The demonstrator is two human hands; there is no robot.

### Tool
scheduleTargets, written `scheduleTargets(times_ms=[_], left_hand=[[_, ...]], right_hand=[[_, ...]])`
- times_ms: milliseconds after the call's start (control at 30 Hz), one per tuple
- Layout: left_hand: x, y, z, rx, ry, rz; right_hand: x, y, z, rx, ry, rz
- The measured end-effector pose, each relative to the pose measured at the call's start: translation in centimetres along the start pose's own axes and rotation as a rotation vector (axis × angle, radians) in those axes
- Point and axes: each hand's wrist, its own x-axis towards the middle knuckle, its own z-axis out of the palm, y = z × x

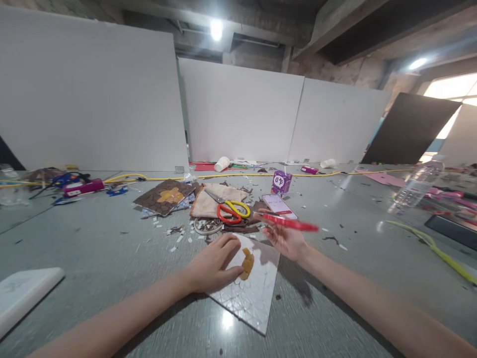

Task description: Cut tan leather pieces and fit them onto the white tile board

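A white square board (257, 303) lies on the table before me, covered in fitted white pieces, with an ochre patch (246, 263) in its upper middle. My left hand (216, 263) rests over the board's left side, fingers stretched and thumb apart, the thumb tip at the ochre patch. Above the board's far right corner, my right hand (285, 241) is closed around a long red-handled tool (294, 223) with a thin dark tip. Motion blurs the tool, so its exact kind is unclear. Scissors (234, 211) with red and yellow handles lie just beyond the board.
Behind the scissors are a beige cloth (223, 196) and a brown mosaic board (164, 196). A phone (279, 205) and purple box (281, 182) stand beyond my right hand. Small scraps litter the table. A bottle (419, 184) is at right, a white slab (28, 293) at left.
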Motion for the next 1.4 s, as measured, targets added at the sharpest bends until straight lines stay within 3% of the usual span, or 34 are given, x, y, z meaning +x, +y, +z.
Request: scheduleTargets(times_ms=[233,333,567,800,1400], left_hand=[[0.1,0.3,-0.1,-0.006,-0.003,-0.016],[0.1,0.3,-0.1,0.003,0.000,-0.016],[0.2,0.1,-0.1,-0.005,-0.002,-0.002],[0.1,0.0,0.1,-0.015,0.005,-0.009],[0.2,0.1,0.0,-0.028,-0.001,0.001]], right_hand=[[0.4,1.6,0.8,-0.254,0.072,-0.194],[0.8,2.0,1.2,-0.370,0.113,-0.181],[0.8,2.1,0.7,-0.435,0.007,-0.029],[0.9,2.3,0.6,-0.643,0.046,-0.049],[0.9,2.6,0.4,-0.757,-0.055,-0.026]])
